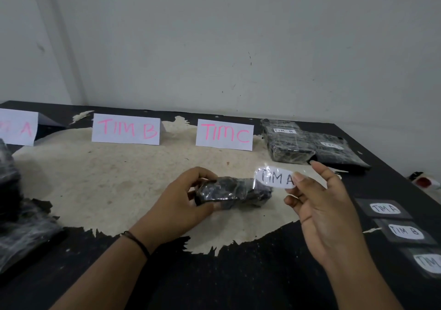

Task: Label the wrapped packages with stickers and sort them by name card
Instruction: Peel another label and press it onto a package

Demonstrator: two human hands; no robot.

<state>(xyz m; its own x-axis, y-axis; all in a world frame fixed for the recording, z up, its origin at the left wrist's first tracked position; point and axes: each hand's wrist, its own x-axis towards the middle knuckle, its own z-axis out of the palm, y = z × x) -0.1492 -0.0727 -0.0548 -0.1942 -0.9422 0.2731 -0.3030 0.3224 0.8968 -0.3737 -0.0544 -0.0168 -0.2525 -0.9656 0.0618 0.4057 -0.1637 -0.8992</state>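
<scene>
My left hand (183,198) grips a small black wrapped package (235,191) lying on the table's worn pale patch. My right hand (322,204) pinches a clear sticker reading TIM A (275,177) by its right end; the sticker's left end reaches the package's right end. Three white name cards stand at the back: TIM A (20,128) at far left, TIM B (126,129), TIM C (225,134). Right of the TIM C card lie two labelled packages, one marked TIM B (286,142) and another (334,153) with a blurred label.
Stickers on dark backings lie in a row at the right: TIM A (385,208), TIM B (405,232), and a third (427,262) cut off by the frame. More black wrapped packages (21,233) are piled at the left edge. A red and white object (424,182) sits at far right.
</scene>
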